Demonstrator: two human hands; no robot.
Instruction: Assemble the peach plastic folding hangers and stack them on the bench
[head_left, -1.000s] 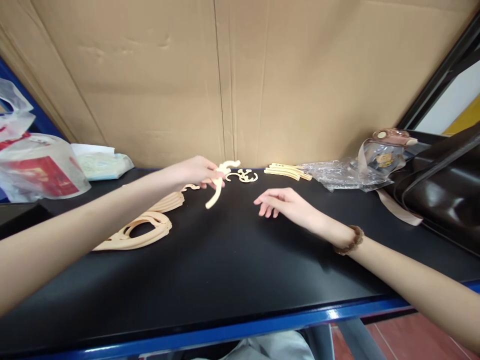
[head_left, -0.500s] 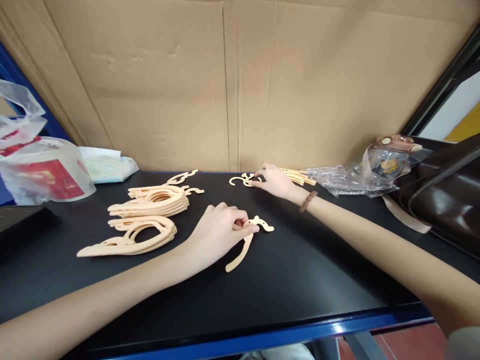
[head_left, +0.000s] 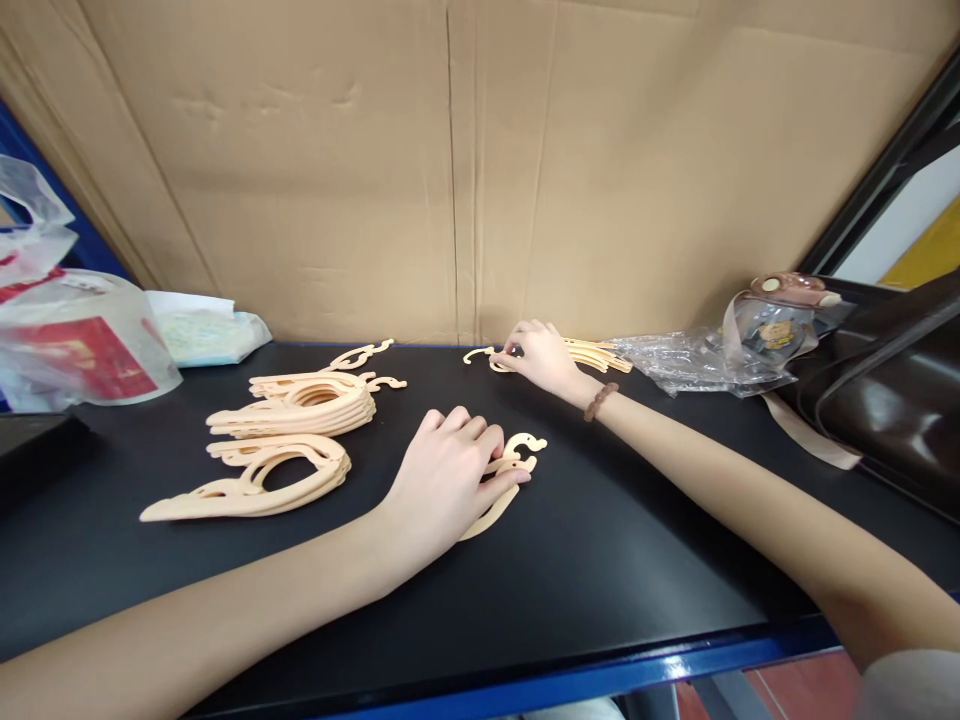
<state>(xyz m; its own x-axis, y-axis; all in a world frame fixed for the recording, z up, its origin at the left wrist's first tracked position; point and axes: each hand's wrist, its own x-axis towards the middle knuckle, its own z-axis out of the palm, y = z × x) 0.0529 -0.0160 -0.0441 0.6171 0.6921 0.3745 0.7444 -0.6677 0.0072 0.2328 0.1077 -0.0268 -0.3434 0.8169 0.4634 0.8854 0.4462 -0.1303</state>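
My left hand (head_left: 454, 470) is closed around beige folding hanger parts (head_left: 517, 465) just above the black table. Their curved ends stick out past the thumb, and a longer arm shows below it; the palm hides the rest. Farther back, my right hand (head_left: 547, 355), a beaded bracelet at its wrist, pinches at a small beige hanger hook (head_left: 478, 355) lying among similar pieces. Its fingers partly cover the hook's base. Behind that hand lies a bunch of slim beige hanger arms (head_left: 596, 353). Left of my left hand are two stacks of folded hangers, the nearer stack (head_left: 277, 480) and the farther stack (head_left: 300, 405).
Loose hooks (head_left: 360, 355) lie behind the stacks. On the left stand a plastic bag with a tub (head_left: 97, 335) and a tissue pack (head_left: 210, 330). At right are clear wrapping (head_left: 682, 362), a bottle (head_left: 776, 320) and a dark bag (head_left: 892, 380). Cardboard (head_left: 337, 180) closes off the back.
My left hand has turned and closed further over its hanger parts, whose ends now sit together. At the back, my right hand has moved slightly, and its hook has shifted a little to the right.
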